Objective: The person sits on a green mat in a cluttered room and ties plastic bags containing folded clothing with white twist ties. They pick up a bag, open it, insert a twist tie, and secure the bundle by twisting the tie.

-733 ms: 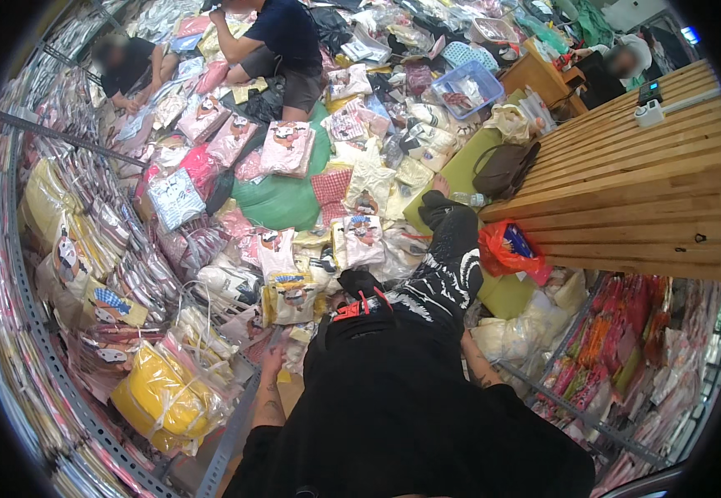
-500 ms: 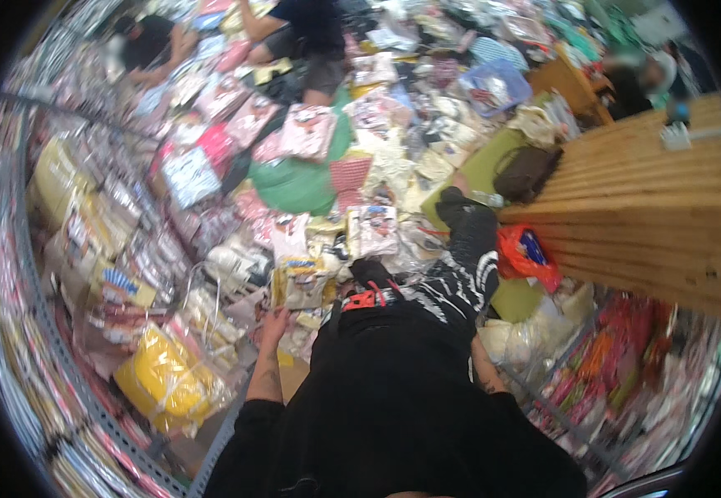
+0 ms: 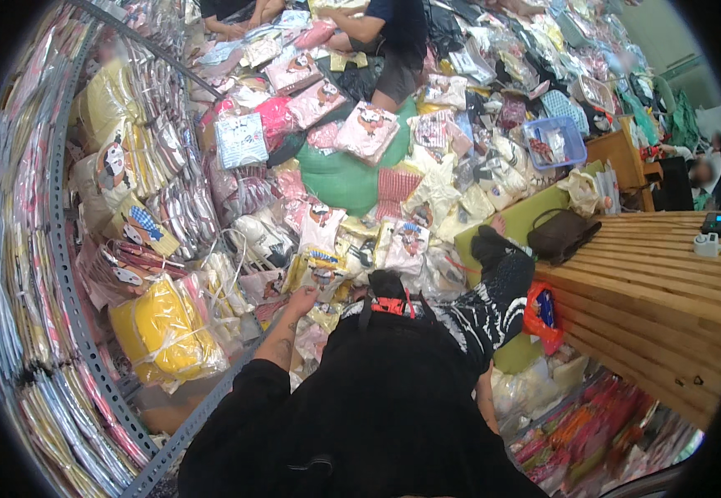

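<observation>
My left hand (image 3: 302, 300) is closed, its fingers curled at the lower left corner of a yellow clothing pack (image 3: 319, 270) with a cartoon print. It seems to grip that corner, though the fingertips are small in view. Right of it lies a pale pink printed clothing pack (image 3: 403, 246); behind is another pink printed pack (image 3: 321, 226). Of my right arm only the forearm (image 3: 486, 400) shows beside my body, and the hand is hidden. A black item with red straps (image 3: 389, 304) lies at my waist, over my black and white patterned trousers (image 3: 493, 307).
Metal shelf rails (image 3: 74, 307) stand at left beside stacked bagged clothes and a yellow bundle (image 3: 167, 329). A green sack (image 3: 340, 184) lies ahead. At right are a slatted wooden bench (image 3: 626, 266), a brown bag (image 3: 561, 236) and a blue basket (image 3: 555, 142). Two people sit farther off.
The view has turned, so the surroundings sit farther right in the picture, with more shelf showing at left. My left hand stays at the yellow clothing pack's corner.
</observation>
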Demonstrator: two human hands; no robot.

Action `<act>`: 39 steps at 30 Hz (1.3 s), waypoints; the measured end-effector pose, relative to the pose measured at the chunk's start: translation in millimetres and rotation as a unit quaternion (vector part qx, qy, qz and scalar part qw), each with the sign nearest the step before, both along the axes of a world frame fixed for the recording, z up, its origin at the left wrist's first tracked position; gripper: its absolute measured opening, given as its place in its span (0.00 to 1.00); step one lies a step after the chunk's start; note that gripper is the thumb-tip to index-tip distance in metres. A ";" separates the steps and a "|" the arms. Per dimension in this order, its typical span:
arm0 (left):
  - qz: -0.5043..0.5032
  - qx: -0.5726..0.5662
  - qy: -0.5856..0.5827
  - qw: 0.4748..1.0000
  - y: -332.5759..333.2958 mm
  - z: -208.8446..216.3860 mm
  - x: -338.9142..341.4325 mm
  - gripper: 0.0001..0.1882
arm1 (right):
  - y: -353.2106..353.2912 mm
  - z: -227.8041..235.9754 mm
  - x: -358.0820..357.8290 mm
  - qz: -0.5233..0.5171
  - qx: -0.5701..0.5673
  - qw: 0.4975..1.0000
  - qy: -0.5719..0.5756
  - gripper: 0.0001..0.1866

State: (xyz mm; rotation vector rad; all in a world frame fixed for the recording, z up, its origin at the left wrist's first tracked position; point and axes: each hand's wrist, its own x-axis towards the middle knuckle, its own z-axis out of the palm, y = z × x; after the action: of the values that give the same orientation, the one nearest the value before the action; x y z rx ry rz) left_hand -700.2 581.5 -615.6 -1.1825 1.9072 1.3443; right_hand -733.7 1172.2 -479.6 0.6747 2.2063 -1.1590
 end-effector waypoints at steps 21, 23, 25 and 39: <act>0.065 -0.024 -0.037 0.997 -1.6 -3.0 120.6 0.26 | -96.0 112.4 -163.9 0.078 -0.019 0.984 0.162 0.12; 0.043 -0.014 -0.071 0.996 3.4 -13.3 123.6 0.26 | -112.5 156.9 -150.7 0.061 -0.045 0.986 0.149 0.10; 0.030 -0.005 -0.090 0.995 5.3 -19.8 125.5 0.26 | -117.4 176.3 -136.9 0.092 -0.047 0.984 0.147 0.09; -0.201 0.057 0.035 0.977 65.3 15.0 11.8 0.28 | -97.7 95.5 -68.3 0.089 0.143 0.971 0.169 0.23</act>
State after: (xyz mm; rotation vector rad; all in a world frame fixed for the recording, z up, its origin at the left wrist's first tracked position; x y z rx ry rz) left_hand -688.4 646.8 -600.6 -0.6543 1.9561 1.2623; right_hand -802.0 1074.6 -384.2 0.3990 2.6938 -0.9267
